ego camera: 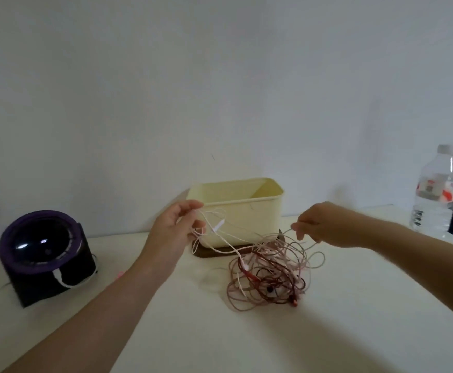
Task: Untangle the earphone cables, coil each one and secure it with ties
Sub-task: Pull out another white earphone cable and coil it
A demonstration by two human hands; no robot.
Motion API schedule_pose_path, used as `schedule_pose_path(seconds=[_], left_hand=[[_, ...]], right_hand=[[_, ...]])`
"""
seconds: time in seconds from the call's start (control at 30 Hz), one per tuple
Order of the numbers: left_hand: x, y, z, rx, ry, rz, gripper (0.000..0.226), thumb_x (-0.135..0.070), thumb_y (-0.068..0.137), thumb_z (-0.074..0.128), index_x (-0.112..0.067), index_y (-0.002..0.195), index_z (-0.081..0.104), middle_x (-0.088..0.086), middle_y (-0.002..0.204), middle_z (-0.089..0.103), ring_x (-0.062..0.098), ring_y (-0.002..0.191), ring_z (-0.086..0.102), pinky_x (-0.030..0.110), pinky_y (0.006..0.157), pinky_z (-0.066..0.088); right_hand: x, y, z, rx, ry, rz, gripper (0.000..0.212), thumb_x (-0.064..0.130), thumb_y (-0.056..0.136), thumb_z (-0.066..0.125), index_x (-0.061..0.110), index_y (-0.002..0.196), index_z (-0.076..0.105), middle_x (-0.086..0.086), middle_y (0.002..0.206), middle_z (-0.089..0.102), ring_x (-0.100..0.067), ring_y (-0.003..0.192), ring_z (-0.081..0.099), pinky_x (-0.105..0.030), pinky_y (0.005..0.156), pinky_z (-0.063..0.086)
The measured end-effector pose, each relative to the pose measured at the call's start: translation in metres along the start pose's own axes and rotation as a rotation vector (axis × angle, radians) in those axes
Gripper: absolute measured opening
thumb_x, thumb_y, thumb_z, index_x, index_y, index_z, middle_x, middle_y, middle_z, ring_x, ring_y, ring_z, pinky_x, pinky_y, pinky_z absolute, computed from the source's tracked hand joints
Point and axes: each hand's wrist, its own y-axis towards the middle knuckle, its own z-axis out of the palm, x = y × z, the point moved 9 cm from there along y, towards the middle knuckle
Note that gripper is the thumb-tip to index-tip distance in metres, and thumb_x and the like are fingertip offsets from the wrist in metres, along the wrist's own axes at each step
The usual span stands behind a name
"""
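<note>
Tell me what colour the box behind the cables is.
Pale yellow; the head view shows the box best.

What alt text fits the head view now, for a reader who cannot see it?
The left hand pinches loops of a white earphone cable, and the right hand pinches a strand above a tangle of pink, white and dark red cables on a white table. Nearby stand a cream bin, a domed black device and a water bottle.

The tangle of cables (pixel 271 275) is lying on the desk (pixel 246 343), before the box (pixel 246 214); a speaker (pixel 42 251) is sitting far left, a bottle (pixel 435 195) standing far right.
</note>
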Motion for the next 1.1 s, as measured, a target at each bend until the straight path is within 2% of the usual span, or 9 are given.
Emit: schedule_pose_path(seconds=[0.07,0.17,0.27,0.33,0.47,0.53,0.8,0.97,1.1], left_hand=[[-0.017,0.009,-0.002,-0.010,-0.010,0.025,0.021,-0.005,0.096,0.047,-0.018,0.090,0.062,0.004,0.075,0.056,0.013,0.070,0.055,0.039,0.084,0.050],[-0.040,0.022,0.005,0.043,0.008,0.044,0.022,-0.006,0.097,0.047,-0.019,0.091,0.063,0.002,0.075,0.058,0.013,0.073,0.057,0.035,0.082,0.051],[-0.057,0.032,0.020,0.097,0.047,0.044,0.023,-0.007,0.097,0.047,-0.020,0.090,0.064,0.000,0.081,0.059,0.011,0.079,0.059,0.031,0.079,0.053],[-0.069,0.037,0.032,0.146,0.078,0.084,0.023,-0.008,0.097,0.047,-0.021,0.089,0.064,-0.002,0.084,0.058,0.010,0.081,0.061,0.028,0.077,0.052],[-0.093,0.042,0.048,0.208,0.099,0.159,0.024,-0.009,0.097,0.047,-0.022,0.088,0.065,-0.005,0.084,0.059,0.007,0.079,0.062,0.030,0.078,0.054],[-0.106,0.045,0.050,0.205,0.098,0.187,0.024,-0.008,0.097,0.047,-0.021,0.088,0.064,-0.004,0.085,0.060,0.007,0.079,0.062,0.031,0.080,0.055],[-0.139,0.067,0.048,0.163,0.149,0.244,0.021,-0.002,0.096,0.047,-0.013,0.086,0.061,0.007,0.092,0.061,0.013,0.080,0.062,0.030,0.076,0.058],[-0.156,0.073,0.067,0.170,0.252,0.284,0.022,-0.001,0.095,0.046,-0.015,0.087,0.060,-0.001,0.088,0.063,0.008,0.076,0.063,0.025,0.073,0.055],[-0.159,0.080,0.075,0.202,0.292,0.251,0.013,-0.010,0.095,0.053,-0.019,0.089,0.060,0.001,0.094,0.064,0.009,0.081,0.064,0.028,0.076,0.057]], right_hand=[[-0.002,0.006,-0.005,-0.030,0.035,0.019,0.033,0.035,0.097,0.045,0.027,0.071,0.063,0.004,0.065,0.060,-0.009,0.065,0.057,-0.023,0.064,0.044],[0.002,0.014,-0.019,-0.120,0.049,0.026,0.019,0.028,0.096,0.048,0.024,0.091,0.066,0.011,0.083,0.063,-0.008,0.078,0.059,-0.019,0.070,0.044],[0.032,0.020,-0.036,-0.215,0.093,-0.084,0.020,0.029,0.094,0.054,0.022,0.108,0.065,0.011,0.097,0.061,-0.005,0.087,0.057,-0.018,0.080,0.044],[0.060,0.024,-0.044,-0.222,0.254,-0.159,0.022,0.030,0.092,0.057,0.022,0.111,0.063,0.008,0.101,0.063,-0.006,0.090,0.060,-0.021,0.085,0.048],[0.096,0.037,-0.043,-0.060,0.817,-0.160,0.018,0.028,0.093,0.057,0.014,0.102,0.065,0.000,0.097,0.069,-0.013,0.088,0.065,-0.029,0.084,0.054],[0.100,0.042,-0.046,-0.036,1.002,-0.135,0.017,0.021,0.094,0.055,0.008,0.098,0.065,-0.006,0.093,0.068,-0.014,0.084,0.064,-0.029,0.083,0.054],[0.095,0.051,-0.113,-0.209,1.444,-0.077,0.016,0.008,0.096,0.048,0.006,0.085,0.059,-0.010,0.085,0.068,-0.022,0.081,0.065,-0.034,0.083,0.054],[0.095,0.057,-0.168,-0.389,1.387,-0.079,0.017,0.009,0.098,0.042,0.007,0.088,0.055,-0.005,0.069,0.052,-0.018,0.063,0.058,-0.031,0.070,0.054],[0.091,0.050,-0.219,-0.659,0.835,-0.094,0.012,0.019,0.094,0.053,0.012,0.091,0.062,0.004,0.066,0.046,-0.010,0.056,0.042,-0.018,0.056,0.041]])
